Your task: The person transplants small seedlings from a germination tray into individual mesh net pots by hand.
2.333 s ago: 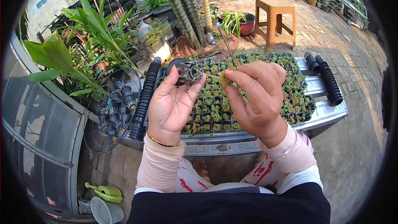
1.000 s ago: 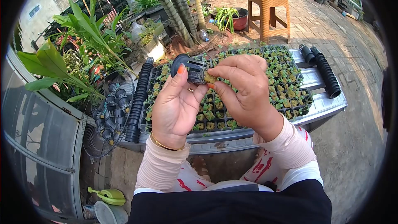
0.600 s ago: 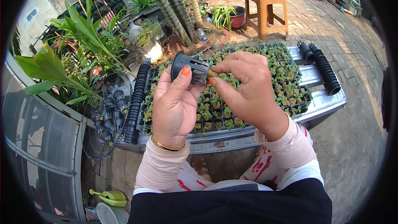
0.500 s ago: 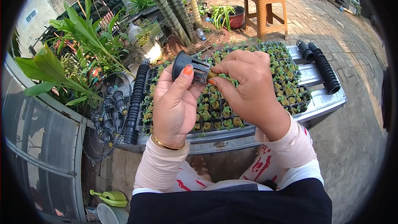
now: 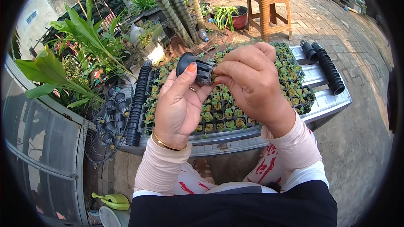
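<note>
A black slotted net cup [image 5: 198, 69] lies on its side in my left hand [image 5: 179, 103], thumb on its upper side and fingers beneath. Its wide rim faces left and its narrow end faces right. My right hand [image 5: 251, 82] pinches at that narrow end; what is between the fingertips is mostly hidden. Below both hands is a black seedling tray [image 5: 219, 116] with small green seedlings in its cells, resting on a silver metal table [image 5: 328, 102].
Stacked black net cups [image 5: 134, 109] lie left of the tray, and more stacks [image 5: 329, 70] lie right. A wire basket [image 5: 103, 146] holds several cups. Behind stand a brown stool [image 5: 268, 10] and potted plants. A green watering can [image 5: 115, 201] sits lower left.
The net cup has turned slightly in my left hand. My right fingers have closed in against its narrow end, and the yellowish plug seen there earlier is now mostly hidden.
</note>
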The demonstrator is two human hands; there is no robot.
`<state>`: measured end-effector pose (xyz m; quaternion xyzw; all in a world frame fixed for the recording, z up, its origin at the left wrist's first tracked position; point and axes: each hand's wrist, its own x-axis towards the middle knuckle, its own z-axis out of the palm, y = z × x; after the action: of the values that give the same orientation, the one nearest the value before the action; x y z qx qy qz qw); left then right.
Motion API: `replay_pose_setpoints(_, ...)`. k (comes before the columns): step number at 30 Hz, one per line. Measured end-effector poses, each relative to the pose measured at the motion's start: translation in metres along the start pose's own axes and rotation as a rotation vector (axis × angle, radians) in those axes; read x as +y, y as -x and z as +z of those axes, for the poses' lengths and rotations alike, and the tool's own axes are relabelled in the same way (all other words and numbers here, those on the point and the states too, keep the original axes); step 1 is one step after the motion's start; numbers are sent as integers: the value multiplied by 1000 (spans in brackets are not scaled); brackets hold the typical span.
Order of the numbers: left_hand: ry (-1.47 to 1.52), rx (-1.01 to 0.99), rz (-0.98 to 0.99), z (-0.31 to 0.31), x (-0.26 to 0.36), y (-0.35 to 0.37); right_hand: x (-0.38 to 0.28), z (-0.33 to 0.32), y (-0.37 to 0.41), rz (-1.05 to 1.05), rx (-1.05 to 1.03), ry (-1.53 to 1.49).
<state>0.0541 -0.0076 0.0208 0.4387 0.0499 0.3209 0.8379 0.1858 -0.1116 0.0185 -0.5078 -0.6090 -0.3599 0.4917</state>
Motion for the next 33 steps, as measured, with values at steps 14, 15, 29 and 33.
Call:
replay_pose_setpoints(14, -83, -18, 299, 6, -9, 0, -4, 7, 8, 902, -125, -808)
replay_pose_setpoints(15, -104, -14, 315, 5, -9, 0, -4, 7, 8, 1011, -136, -934)
replay_pose_setpoints(29, -92, -4, 293, 4, -8, 0, -4, 14, 12, 864, -134, -824)
replay_pose_setpoints(33, -67, -21, 268, 2, -6, 1, -2, 17, 14, 503, -56, -369)
